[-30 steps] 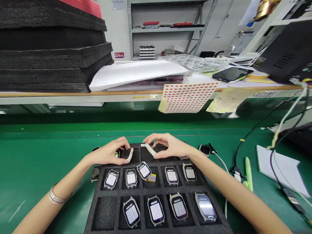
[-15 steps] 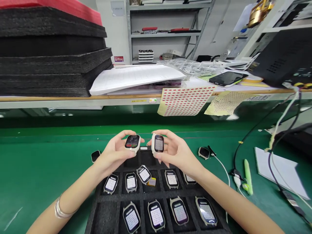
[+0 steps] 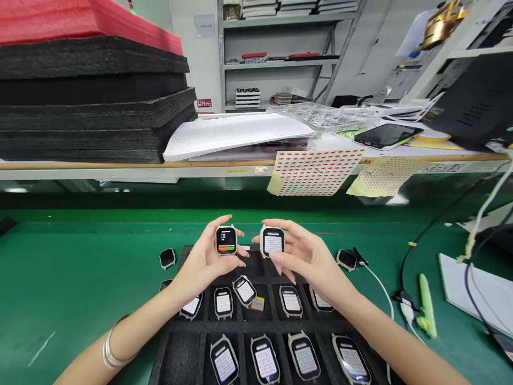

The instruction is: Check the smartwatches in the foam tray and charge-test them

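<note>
My left hand (image 3: 212,254) is closed around a strapless smartwatch (image 3: 226,240), whose lit screen shows text with a red and green bar. In my right hand (image 3: 304,248) is a second smartwatch (image 3: 273,241); its screen shows a white list, and my thumb lies on its lower edge. Both watches face me, above the far part of a black foam tray (image 3: 182,353). Several more watches lie in the tray's compartments, one of them a tilted watch (image 3: 244,290) beside a small yellow part (image 3: 257,304). My left forearm partly covers a watch in the left column.
Dark-screened watches lie left (image 3: 167,258) and right (image 3: 347,259) of the tray, the right one by a charging cable (image 3: 379,283). A green pen-like tool (image 3: 427,305) and white paper (image 3: 473,289) lie farther right. Black foam sheets (image 3: 92,112) are stacked on the shelf behind.
The left watch has turned to face me, so its screen reads clearly. My right thumb has moved onto the lower edge of the other watch's screen. The whole view has shifted slightly.
</note>
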Demonstrator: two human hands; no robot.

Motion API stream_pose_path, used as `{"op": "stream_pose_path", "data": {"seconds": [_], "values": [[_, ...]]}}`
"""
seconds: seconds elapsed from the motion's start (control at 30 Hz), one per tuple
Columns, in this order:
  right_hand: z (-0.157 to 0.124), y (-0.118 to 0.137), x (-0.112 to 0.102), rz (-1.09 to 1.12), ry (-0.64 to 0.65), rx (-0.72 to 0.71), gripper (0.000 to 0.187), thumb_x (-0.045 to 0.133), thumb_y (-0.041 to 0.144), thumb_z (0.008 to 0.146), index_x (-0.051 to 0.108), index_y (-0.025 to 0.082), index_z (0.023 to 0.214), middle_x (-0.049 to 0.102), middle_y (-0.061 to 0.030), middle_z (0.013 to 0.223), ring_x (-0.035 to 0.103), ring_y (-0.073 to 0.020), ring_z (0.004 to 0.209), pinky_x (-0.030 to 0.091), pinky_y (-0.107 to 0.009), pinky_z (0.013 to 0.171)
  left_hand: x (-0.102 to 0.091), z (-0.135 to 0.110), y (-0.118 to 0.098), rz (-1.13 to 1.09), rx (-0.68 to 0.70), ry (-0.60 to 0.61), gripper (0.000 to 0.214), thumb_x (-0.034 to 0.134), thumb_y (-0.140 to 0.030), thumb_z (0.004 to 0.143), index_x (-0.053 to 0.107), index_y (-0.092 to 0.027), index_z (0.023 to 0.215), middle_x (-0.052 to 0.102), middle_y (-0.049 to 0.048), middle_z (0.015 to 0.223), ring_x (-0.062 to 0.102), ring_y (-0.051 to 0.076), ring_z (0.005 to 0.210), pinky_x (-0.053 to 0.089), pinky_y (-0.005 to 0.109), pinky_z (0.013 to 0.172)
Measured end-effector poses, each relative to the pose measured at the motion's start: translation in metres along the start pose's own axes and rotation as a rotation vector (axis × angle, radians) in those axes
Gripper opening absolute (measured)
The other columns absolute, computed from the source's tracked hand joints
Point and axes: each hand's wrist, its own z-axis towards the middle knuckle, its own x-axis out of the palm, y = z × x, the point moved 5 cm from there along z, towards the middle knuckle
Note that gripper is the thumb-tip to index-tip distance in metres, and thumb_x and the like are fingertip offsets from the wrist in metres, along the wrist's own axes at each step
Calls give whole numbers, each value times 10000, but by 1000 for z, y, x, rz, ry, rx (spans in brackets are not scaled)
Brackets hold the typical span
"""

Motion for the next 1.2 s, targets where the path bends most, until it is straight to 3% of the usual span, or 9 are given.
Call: {"op": "stream_pose_path", "data": {"seconds": [0.13, 0.47, 0.67, 0.77, 0.9, 1.0, 1.2], "values": [[-1, 2, -1, -17, -23, -22, 402, 653, 266, 843, 519, 211, 1217, 623, -62, 921, 505, -98, 552, 412, -177, 399, 2, 0, 1, 144, 88, -20, 438, 571, -173, 868, 398, -238, 1265, 567, 64, 1069, 628, 149, 828, 556, 297, 728], [-3, 3, -1, -4, -77, -65, 311, 587, 248, 871, 567, 193, 1177, 675, -101, 984, 524, -101, 501, 386, -194, 378, 6, -6, -2, 94, 61, 65, 281, 504, -132, 897, 436, -221, 1155, 607, 55, 1012, 627, 182, 939, 560, 349, 819], [-4, 1, -1, -17, -69, -62, 280, 559, 241, 887, 593, 183, 1158, 687, -88, 920, 524, -88, 477, 377, -182, 386, 8, -7, -2, 121, 43, 6, 156, 467, -225, 940, 470, -203, 1094, 611, 46, 933, 636, 165, 838, 573, 287, 672], [-5, -1, 0, -25, -76, -59, 265, 570, 239, 885, 610, 182, 1140, 674, -54, 813, 529, -85, 473, 372, -169, 385, 6, -8, -3, 108, 55, -7, 155, 487, -217, 928, 478, -198, 1082, 625, 54, 945, 648, 175, 845, 574, 291, 673], [-4, -2, 3, 16, -92, -62, 249, 607, 260, 870, 623, 177, 1104, 659, -33, 772, 517, -72, 449, 364, -157, 368, 5, -9, -5, 26, 29, 7, 229, 518, -165, 881, 480, -201, 1104, 631, 81, 1070, 632, 228, 999, 547, 402, 847], [-3, -2, 4, 40, -113, -60, 230, 653, 269, 840, 633, 163, 1043, 675, -41, 777, 486, -64, 430, 376, -161, 360, 6, -12, -7, -2, 7, 1, 287, 529, -128, 830, 484, -199, 1105, 633, 94, 1104, 623, 260, 1031, 530, 447, 872], [-7, -3, 6, 64, -64, -51, 267, 575, 299, 884, 623, 160, 1106, 698, -96, 911, 566, -95, 458, 383, -178, 358, 8, -14, -7, -46, -2, -7, 400, 510, -62, 779, 483, -201, 1153, 648, 65, 979, 629, 202, 899, 546, 339, 761]]}}
